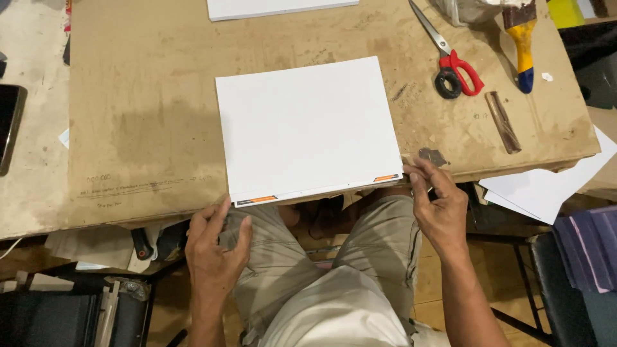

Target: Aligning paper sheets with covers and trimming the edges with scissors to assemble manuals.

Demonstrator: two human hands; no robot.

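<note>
A white stack of sheets (307,125) lies on the brown board tabletop (141,115), its near edge hanging slightly over the table's front and showing two short orange marks. My left hand (215,247) sits just below the stack's near left corner, fingers loosely spread, a fingertip close to or touching that corner. My right hand (438,202) is at the near right corner, fingertips against the stack's edge. Neither hand grips anything.
Red-handled scissors (453,61), a paintbrush with a yellow and blue handle (522,38) and a brown comb (502,122) lie at the far right. More white sheets (270,8) rest at the back. Loose paper (546,186) overhangs right. A phone (9,122) lies left.
</note>
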